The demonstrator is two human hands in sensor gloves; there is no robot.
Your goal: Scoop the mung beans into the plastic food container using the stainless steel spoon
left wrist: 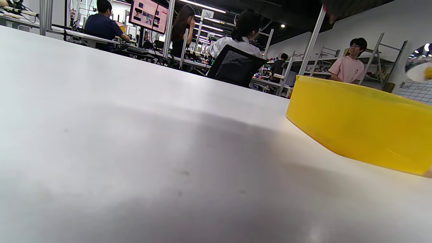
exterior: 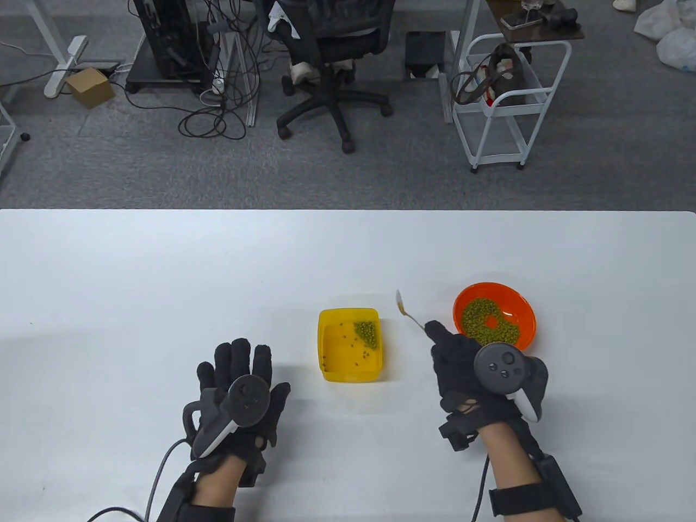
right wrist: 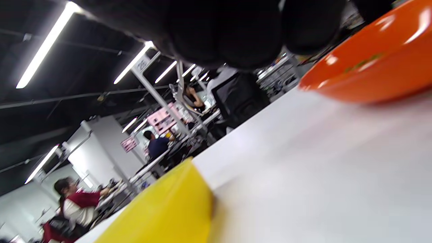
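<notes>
A yellow plastic container [exterior: 349, 346] sits mid-table with a small heap of mung beans [exterior: 368, 332] in its far right corner and a few loose ones. An orange bowl [exterior: 524, 315] to its right holds more mung beans [exterior: 489, 321]. My right hand [exterior: 462, 361] grips the handle of a steel spoon [exterior: 406, 311] between container and bowl; the spoon's bowl [exterior: 401, 302] points away and carries a few beans. My left hand [exterior: 242, 394] rests flat on the table, fingers spread, left of the container. The container [left wrist: 361, 125] [right wrist: 168, 212] and the orange bowl [right wrist: 371, 74] show in the wrist views.
The white table [exterior: 163, 283] stretches far to the left and behind the dishes. Beyond its far edge stand an office chair [exterior: 331, 54] and a white cart [exterior: 505, 103] on the floor.
</notes>
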